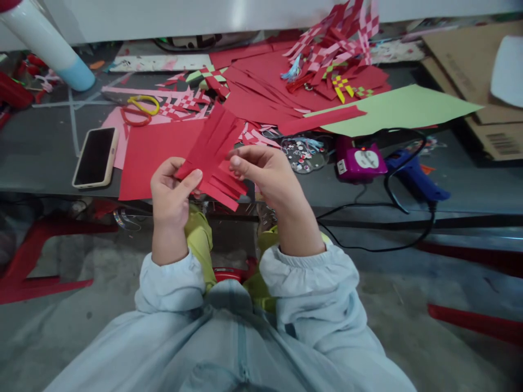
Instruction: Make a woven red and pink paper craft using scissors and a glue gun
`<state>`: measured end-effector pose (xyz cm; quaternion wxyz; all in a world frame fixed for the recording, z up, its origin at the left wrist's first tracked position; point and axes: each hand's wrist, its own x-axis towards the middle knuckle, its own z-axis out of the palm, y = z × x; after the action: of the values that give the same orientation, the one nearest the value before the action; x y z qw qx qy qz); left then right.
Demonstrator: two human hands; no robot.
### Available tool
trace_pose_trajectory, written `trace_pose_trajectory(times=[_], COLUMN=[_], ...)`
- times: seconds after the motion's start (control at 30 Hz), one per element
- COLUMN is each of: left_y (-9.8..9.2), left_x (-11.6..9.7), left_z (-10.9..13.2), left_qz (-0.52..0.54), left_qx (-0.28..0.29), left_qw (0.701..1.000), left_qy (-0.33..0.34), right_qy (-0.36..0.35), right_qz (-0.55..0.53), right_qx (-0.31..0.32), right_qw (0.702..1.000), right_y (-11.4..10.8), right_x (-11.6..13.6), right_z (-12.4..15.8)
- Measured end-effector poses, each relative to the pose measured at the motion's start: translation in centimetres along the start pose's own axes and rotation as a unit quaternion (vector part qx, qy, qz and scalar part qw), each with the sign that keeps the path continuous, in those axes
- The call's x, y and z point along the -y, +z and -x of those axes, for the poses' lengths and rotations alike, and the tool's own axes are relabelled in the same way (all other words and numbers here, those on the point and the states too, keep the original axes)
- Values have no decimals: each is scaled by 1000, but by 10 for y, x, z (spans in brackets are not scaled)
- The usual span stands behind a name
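Observation:
A fanned bundle of red paper strips (pixel 216 136) is gripped in my left hand (pixel 174 190), the thumb pressing on its lower left side. Several strip ends spread out below that thumb. At the bundle's right edge, my right hand (pixel 269 171) has its thumb and index finger drawn together on the strips; the exact contact is partly hidden. Beneath and left of the bundle lies a flat red paper sheet (pixel 157 152) on the dark table. Red-handled and yellow-handled scissors (pixel 141 111) rest just beyond that sheet.
Left stands a phone (pixel 95 158) and a white-blue bottle (pixel 69 60). Red paper (pixel 261 92) and woven strips (pixel 327 49) pile up behind. Rightward are a green sheet (pixel 392 111), a purple box (pixel 359 161), a blue glue gun (pixel 417 174) with looping cable, and cardboard (pixel 478 71).

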<state>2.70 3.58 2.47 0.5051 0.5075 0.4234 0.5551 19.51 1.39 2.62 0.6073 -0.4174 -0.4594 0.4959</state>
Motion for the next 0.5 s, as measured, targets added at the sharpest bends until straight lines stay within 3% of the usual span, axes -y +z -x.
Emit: trace_pose_trajectory(times=[0.1,0.27,0.37,0.5], left_y=[3,5,3,0], left_x=[-2,-2,-2,0], left_z=[2,3,2,-1], left_qz=[-5,10,33,51], left_qx=[23,31,29,18], left_qw=[1000,999,999,999], left_qy=[-2,9,9,1], right_qy=[15,24,-3,-54], right_qz=[-1,19,31,21], right_qx=[49,56,24,-78], right_qw=[999,998,999,995], right_y=[2,0,-4,-15], right_x=[-2,-1,2,-2], right_z=[2,0,-1,-5])
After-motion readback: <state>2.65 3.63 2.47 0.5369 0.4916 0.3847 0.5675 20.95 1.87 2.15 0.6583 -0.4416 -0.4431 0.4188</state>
